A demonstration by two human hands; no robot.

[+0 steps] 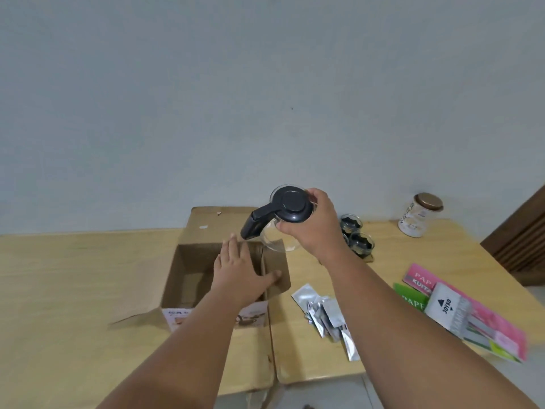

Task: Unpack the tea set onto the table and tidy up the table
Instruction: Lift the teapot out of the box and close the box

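My right hand [312,225] grips a glass teapot [280,240] with a black lid and black handle, holding it by the rim above the far right corner of an open cardboard box [188,261]. My left hand [240,270] lies flat, fingers spread, on the box's right inner wall. Two small glass cups [358,237] with dark contents stand on the table just right of the teapot.
The wooden table [73,276] runs to a wall behind. Silver sachets [327,317] lie scattered right of the box. Pink and green booklets [477,314] and a white stamp-pad packet [445,305] lie at the right edge. A jar [420,215] with a copper lid stands far right.
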